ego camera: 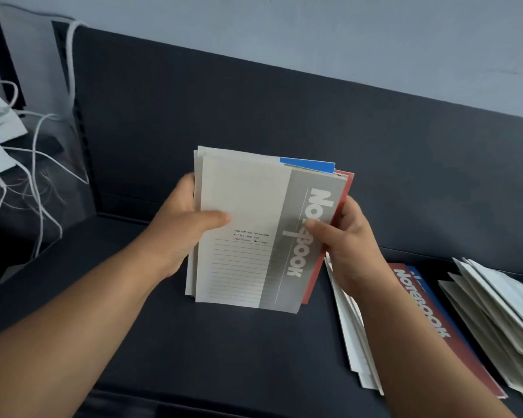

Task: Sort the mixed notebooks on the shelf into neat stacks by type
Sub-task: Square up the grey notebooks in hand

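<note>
I judge the grey-fronted bundle of thin paper notebooks [248, 236] light, floppy, slippery; left hand [178, 233] and right hand [352, 251] pinch its side edges.

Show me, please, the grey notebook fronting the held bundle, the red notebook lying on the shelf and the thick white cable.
grey notebook [248, 206]: head view, its pale cover.
red notebook [425, 309]: head view, its white title.
thick white cable [70, 64]: head view, its upright stretch.

Two hands [175, 236] [354, 254], one notebook bundle [248, 236], two shelf piles [453, 342] [501, 315].
</note>
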`<state>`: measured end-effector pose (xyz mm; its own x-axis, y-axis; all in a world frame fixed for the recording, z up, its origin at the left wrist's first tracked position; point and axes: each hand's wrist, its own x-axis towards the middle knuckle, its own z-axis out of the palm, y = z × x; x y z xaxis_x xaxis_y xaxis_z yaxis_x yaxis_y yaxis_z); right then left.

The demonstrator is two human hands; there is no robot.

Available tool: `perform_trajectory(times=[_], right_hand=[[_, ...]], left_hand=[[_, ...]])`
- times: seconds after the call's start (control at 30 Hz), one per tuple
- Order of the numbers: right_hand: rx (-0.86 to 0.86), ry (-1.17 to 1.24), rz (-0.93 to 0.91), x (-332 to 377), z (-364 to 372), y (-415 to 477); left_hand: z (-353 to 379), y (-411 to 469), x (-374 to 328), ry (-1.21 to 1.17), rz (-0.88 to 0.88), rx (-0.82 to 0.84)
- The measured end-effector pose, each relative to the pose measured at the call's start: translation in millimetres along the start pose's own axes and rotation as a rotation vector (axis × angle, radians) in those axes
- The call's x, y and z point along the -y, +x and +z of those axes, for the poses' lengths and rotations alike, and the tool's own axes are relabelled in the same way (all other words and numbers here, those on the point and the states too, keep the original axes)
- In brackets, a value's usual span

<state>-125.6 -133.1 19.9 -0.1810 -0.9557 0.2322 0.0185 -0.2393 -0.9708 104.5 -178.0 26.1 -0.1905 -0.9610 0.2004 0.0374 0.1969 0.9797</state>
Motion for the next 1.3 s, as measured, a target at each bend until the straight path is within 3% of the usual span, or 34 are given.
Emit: perform_trajectory(times=[0.17, 0.43, 0.5, 0.63, 0.7, 0.77, 0.83, 1.0, 1.3], right_hand=[[-0.024, -0.065, -0.101, 19.5, 10.1, -1.3], [-0.080, -0.045, -0.167, 27.5, 27.5, -8.9], [-0.124, -0.134, -0.189, 32.8, 25.1, -10.4], [-0.154, -0.584, -0.336, 43.6, 20.4, -9.9], [-0.134, -0.758, -0.334, 46.8, 18.2, -9.5], [-0.111, -0.815, -0.305, 50.0, 16.0, -9.0], [-0.121, -0.739, -0.268, 51.5, 15.6, -10.2], [-0.112, -0.093, 0.037, 38.3, 22.4, -14.0], [-0.217, -0.127, -0.057, 34.3, 30.3, -8.8]], left_hand=[[8.7, 5.5, -24.5, 0.062, 0.186, -0.081], [27.9, -0.6, -32.5, 0.093, 0.234, -0.202], [23.6, -0.9, -36.1, 0.206, 0.263, -0.211], [8.4, -3.2, -47.6, 0.628, 0.384, -0.201], [4.0, -3.8, -51.8, 0.875, 0.380, -0.127], [2.4, -4.6, -54.5, 0.957, 0.327, -0.071], [3.0, -6.0, -55.1, 0.885, 0.282, -0.061], [14.5, -11.8, -47.7, 0.375, 0.050, -0.105], [28.9, -10.4, -41.7, 0.260, 0.102, -0.225]])
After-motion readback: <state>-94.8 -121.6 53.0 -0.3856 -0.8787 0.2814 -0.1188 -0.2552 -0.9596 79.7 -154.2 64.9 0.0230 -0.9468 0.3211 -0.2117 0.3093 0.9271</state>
